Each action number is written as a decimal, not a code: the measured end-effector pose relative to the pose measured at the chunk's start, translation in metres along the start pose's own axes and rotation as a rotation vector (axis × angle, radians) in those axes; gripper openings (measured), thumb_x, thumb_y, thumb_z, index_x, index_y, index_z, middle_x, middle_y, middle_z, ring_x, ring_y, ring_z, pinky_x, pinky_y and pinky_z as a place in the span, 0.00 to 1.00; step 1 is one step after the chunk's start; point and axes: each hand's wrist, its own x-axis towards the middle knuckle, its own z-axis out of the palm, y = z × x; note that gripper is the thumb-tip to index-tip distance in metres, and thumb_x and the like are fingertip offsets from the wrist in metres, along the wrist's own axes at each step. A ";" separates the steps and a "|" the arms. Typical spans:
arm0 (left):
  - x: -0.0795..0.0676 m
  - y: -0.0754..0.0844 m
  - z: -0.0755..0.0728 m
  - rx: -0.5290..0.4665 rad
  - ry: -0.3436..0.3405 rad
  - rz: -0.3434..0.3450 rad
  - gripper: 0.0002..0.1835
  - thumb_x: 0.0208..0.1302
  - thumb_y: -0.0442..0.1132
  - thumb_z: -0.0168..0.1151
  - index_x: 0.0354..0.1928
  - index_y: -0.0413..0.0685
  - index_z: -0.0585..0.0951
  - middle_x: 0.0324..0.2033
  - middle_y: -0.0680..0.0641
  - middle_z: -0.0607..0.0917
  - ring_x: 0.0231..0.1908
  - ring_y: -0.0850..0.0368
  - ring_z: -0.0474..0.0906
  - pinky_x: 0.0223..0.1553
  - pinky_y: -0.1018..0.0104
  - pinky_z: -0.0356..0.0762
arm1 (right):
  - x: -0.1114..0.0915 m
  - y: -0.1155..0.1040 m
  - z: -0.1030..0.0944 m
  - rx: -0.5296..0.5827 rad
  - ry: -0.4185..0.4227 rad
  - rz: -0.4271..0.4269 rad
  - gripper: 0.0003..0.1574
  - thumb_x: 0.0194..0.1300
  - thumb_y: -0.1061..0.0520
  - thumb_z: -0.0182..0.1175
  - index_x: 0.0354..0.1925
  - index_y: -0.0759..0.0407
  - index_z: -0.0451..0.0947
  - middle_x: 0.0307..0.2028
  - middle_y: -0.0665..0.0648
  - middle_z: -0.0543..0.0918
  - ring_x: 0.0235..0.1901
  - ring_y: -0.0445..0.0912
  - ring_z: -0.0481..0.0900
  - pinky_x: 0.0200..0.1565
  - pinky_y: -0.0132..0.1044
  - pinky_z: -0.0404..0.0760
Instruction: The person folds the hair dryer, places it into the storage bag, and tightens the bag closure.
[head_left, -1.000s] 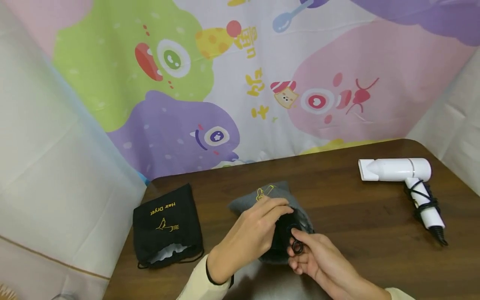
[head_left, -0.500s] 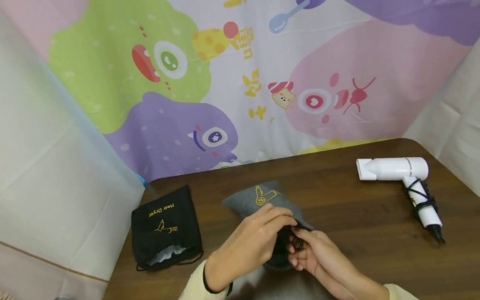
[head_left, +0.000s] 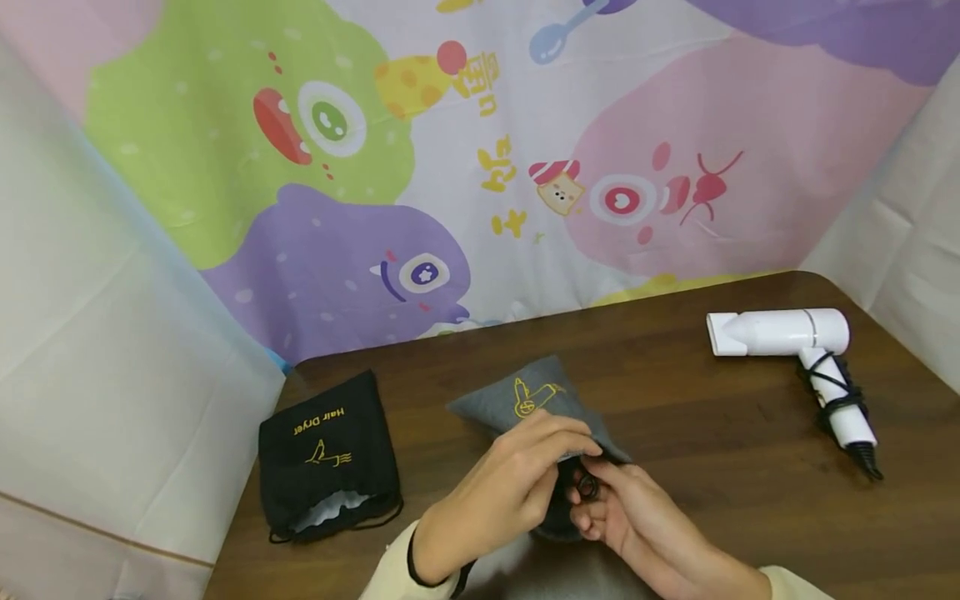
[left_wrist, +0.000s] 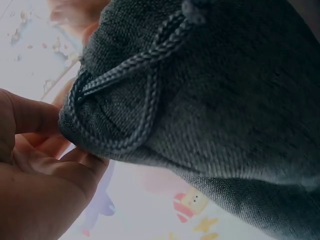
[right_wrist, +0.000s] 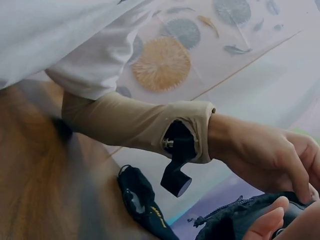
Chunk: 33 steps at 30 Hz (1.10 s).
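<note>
A grey drawstring bag [head_left: 517, 392] with a yellow embroidered hair dryer lies mid-table, its mouth toward me. My left hand [head_left: 498, 500] pinches the hem at the mouth; the left wrist view shows thumb and fingers on the cloth, beside a braided drawstring [left_wrist: 147, 105]. My right hand [head_left: 648, 517] holds the mouth's other side, its thumb at the rim. By its fingers is a small black loop [head_left: 588, 486], in front of a dark thing at the opening whose kind I cannot tell. In the right wrist view the bag [right_wrist: 220, 222] appears dark, with the left hand [right_wrist: 270, 155] above it.
On the left lies a black bag [head_left: 330, 450] lettered "Hair Dryer", its mouth partly open on a silvery lining. A white hair dryer [head_left: 780, 332] with black cord wound round its handle rests at the right. A cartoon-print cloth [head_left: 510, 275] hangs behind the wooden table [head_left: 697, 417].
The grey bag's upper rim has been drawn down and right, up to my right thumb, covering much of the opening. The yellow embroidery shows more fully. The head view has shifted slightly.
</note>
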 end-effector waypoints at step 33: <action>-0.023 0.006 0.048 0.300 -0.250 -0.104 0.09 0.71 0.38 0.59 0.48 0.47 0.85 0.50 0.52 0.84 0.46 0.60 0.78 0.49 0.74 0.75 | 0.016 0.034 -0.046 -0.385 0.099 0.037 0.24 0.78 0.52 0.43 0.51 0.74 0.71 0.29 0.59 0.83 0.26 0.44 0.81 0.24 0.33 0.80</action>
